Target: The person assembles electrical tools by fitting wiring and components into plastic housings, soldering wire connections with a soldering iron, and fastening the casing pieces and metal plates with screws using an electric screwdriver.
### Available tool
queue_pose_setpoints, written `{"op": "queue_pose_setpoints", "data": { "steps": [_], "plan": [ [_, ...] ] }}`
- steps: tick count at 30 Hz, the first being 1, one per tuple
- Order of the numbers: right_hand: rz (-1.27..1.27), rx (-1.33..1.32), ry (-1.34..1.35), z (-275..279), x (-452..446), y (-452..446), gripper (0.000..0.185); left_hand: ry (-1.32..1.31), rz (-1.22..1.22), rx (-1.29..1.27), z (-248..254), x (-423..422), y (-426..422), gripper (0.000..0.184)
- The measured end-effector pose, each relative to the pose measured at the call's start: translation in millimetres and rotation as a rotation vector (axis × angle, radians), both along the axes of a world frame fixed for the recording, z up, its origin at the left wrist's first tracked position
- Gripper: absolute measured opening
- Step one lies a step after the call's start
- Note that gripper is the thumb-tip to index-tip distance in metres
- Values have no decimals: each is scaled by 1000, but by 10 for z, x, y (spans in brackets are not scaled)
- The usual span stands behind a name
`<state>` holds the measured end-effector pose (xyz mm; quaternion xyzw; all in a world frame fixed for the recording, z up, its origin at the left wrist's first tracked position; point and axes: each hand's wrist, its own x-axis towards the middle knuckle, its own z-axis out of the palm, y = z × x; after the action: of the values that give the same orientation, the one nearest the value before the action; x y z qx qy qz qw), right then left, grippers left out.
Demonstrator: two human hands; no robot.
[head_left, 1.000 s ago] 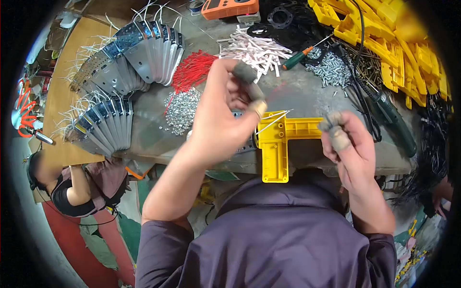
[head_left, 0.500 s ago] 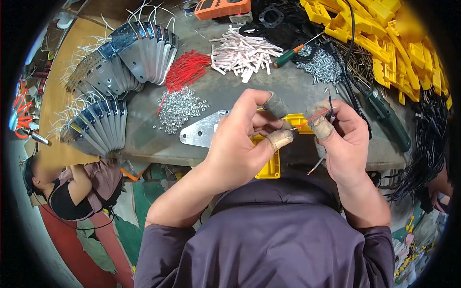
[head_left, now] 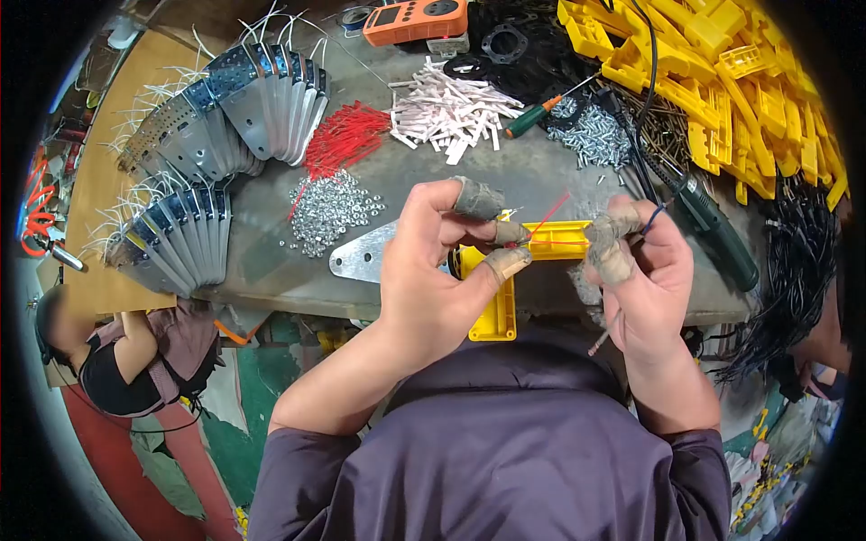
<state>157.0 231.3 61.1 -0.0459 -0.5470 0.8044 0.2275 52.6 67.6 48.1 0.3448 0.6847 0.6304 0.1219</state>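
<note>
Thin red wires [head_left: 559, 242] stretch between my two hands, above a yellow plastic housing [head_left: 494, 311] at the bench edge. My left hand [head_left: 442, 270], with worn wraps on its fingertips, pinches the wires' left end between thumb and fingers. On the right, my right hand [head_left: 642, 270], wrapped likewise, grips the other part of the wires, with a dark strand by its index finger and a grey cable end [head_left: 606, 334] hanging below the palm. A perforated metal plate [head_left: 363, 254] lies left of the housing, partly hidden behind my left hand.
Metal plates with white wires [head_left: 185, 234], small nuts [head_left: 334, 212], red sleeves [head_left: 347, 137] and white sleeves [head_left: 451, 108] lie left and centre. Screws [head_left: 591, 135], a screwdriver [head_left: 546, 108], a dark-green tool [head_left: 722, 234] and yellow parts [head_left: 722, 81] lie right. Another person [head_left: 126, 352] is at left.
My hands have come together from apart, and red wires now show between them. Since half a second ago, my left hand has shifted slightly left, with more red wire visible.
</note>
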Motion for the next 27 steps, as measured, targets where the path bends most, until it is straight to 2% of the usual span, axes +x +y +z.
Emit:
{"op": "queue_pose_setpoints", "data": {
  "steps": [2,5,6,7,8,9,11,13,14,15,18,20,21,23,25,26,27],
  "plan": [
    [-40,30,32,-32,2,14,27,-109,-120,80,19,10,7,64],
    [55,-60,-12,-71,-15,-60,27,-264,-116,214,131,101,80,59],
    [59,-67,-24,-84,5,-49,27,-238,-76,210,86,78,84,54],
    [83,16,-82,-83,24,-9,28,-250,-71,204,78,27,70,54],
    [107,101,-137,-69,24,22,30,-21,-28,134,90,-52,30,51],
    [17,200,-136,-20,-19,13,31,215,14,64,109,-127,-19,48],
    [26,-44,8,-73,42,74,29,272,44,54,126,-186,-127,50],
    [-8,24,-47,-142,63,115,26,478,77,-326,124,-163,-201,46],
    [-13,69,-37,-161,63,114,25,802,23,-302,101,-189,-161,50],
    [-16,115,-26,-169,58,108,24,875,13,-329,39,-162,-105,51],
    [-9,116,-48,-126,50,111,23,873,-57,-440,-59,-166,-30,47],
    [29,111,-45,-136,50,124,22,785,-29,-287,-85,-169,3,49],
    [-6,272,-81,-144,35,125,21,780,-30,-285,-91,-159,-12,49],
    [-74,576,-125,-112,-28,77,24,216,-9,-267,-96,-127,-74,53],
    [12,697,-223,-61,-41,24,28,143,-45,-223,-94,-162,-93,57],
    [46,885,-308,-8,-83,20,35,99,-68,-165,-101,-178,-95,57],
    [50,886,-311,-32,-131,7,35,55,-90,-105,-105,-190,-101,57]
  ]
}}
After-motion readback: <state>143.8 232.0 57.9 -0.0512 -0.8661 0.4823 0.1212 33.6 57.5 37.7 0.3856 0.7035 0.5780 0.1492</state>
